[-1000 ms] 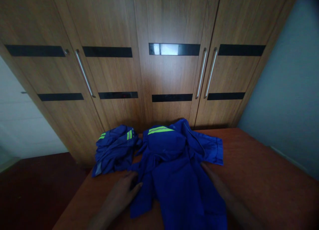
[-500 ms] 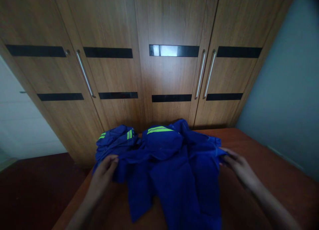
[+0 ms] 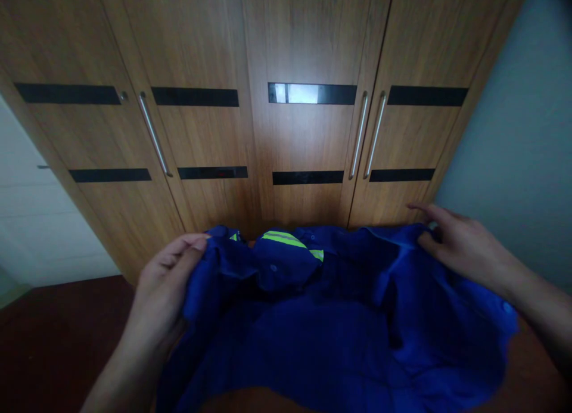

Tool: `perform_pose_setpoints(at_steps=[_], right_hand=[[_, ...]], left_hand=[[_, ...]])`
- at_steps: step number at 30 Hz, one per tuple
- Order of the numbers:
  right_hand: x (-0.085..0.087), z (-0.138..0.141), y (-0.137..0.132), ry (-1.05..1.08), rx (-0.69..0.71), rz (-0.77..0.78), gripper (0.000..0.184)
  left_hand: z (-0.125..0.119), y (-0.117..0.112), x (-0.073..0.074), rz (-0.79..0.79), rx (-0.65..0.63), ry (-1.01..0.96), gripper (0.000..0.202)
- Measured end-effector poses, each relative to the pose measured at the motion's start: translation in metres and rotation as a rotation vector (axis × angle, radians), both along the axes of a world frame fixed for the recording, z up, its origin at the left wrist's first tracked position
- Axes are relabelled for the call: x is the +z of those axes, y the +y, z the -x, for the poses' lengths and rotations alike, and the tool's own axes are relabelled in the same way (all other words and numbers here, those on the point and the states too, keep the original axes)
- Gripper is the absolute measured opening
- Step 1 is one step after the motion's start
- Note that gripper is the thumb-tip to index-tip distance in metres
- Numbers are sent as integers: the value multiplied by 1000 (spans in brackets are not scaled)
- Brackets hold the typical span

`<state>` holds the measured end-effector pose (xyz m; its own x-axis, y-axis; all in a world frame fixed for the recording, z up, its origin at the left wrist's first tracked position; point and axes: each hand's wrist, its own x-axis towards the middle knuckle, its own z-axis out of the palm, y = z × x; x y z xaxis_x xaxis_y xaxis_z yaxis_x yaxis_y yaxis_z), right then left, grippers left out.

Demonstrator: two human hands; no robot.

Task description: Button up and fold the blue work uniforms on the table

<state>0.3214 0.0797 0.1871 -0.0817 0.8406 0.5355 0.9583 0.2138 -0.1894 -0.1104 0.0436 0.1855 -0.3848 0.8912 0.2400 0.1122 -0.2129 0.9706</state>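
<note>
A blue work jacket [image 3: 313, 329] with snap buttons hangs spread between my hands, lifted in front of me. My left hand [image 3: 165, 276] pinches its edge on the left between thumb and fingers. On the right, my right hand [image 3: 456, 240] grips the cloth between thumb and fingers, the index finger sticking out. Behind the raised cloth lies more blue fabric with yellow-green reflective stripes [image 3: 283, 239]; where one garment ends and the other begins is hard to tell. The jacket's lower part runs out of view at the bottom.
A wooden wardrobe [image 3: 308, 139] with black strips and metal handles stands right behind the clothes. The reddish-brown surface [image 3: 254, 400] shows below the jacket. A pale wall [image 3: 504, 157] is at right, a white door [image 3: 36, 222] and dark red floor [image 3: 53, 335] at left.
Both hands have risen and come closer with the blue jacket, pulling it up and wider apart. The cloth now covers most of the striped pile behind.
</note>
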Motion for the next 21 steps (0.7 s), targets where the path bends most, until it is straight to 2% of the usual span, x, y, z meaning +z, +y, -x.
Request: perform_pose_setpoints(at_steps=[2, 4, 7, 9, 11, 13, 15, 18, 19, 21], right_hand=[[-8, 45, -7, 22, 167, 42, 59], [-30, 86, -19, 16, 357, 147, 56], [-68, 124, -39, -15, 534, 455, 44], [-85, 130, -45, -19, 701, 660, 41], [-94, 123, -43, 89, 830, 811, 39], [-99, 108, -31, 299, 821, 869, 34], [-105, 90, -12, 514, 681, 815, 30], [-121, 69, 19, 672, 456, 660, 26], [-127, 65, 28, 676, 401, 625, 26], [-139, 63, 44, 655, 301, 588, 24]], left_hand=[[-30, -6, -10, 45, -311, 100, 30], [-57, -14, -26, 112, -620, 326, 29], [-81, -26, -54, 211, -1085, 606, 31], [-83, -28, -67, 247, -1198, 685, 34], [-73, -24, -73, 243, -1134, 668, 32], [-56, -10, -74, 211, -989, 621, 30], [-34, 11, -73, 161, -794, 643, 31], [-7, 47, -80, 100, -415, 914, 34], [-1, 58, -85, 126, -302, 1027, 37], [5, 76, -98, 269, -202, 1198, 49]])
